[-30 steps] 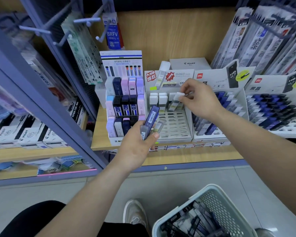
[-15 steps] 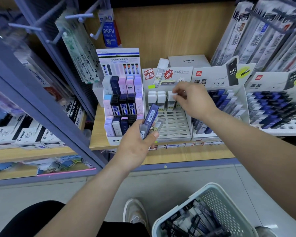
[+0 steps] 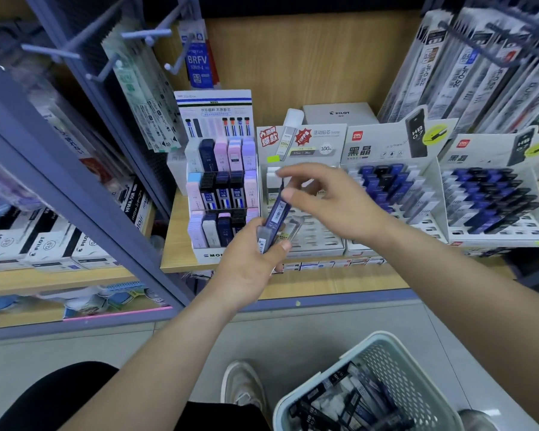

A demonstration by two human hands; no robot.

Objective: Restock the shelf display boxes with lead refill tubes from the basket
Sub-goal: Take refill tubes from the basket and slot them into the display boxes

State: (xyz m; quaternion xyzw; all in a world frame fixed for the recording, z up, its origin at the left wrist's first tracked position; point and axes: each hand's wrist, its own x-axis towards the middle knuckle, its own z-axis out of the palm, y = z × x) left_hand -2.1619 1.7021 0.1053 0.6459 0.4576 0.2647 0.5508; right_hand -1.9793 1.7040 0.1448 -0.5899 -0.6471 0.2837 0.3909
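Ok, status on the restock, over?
Left grip holds blue tube and clear tube. Right grip at blue tube's top end, hold unclear. White display box slots mostly empty; nothing in the way.

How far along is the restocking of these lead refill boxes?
Early to midway. Done: a few white tubes stand in the back row of the white slotted display box. In hand: the left hand grips a dark blue tube with clear ones; the right hand is at its top. Left: most slots are empty, and the pale plastic basket holds more tubes.
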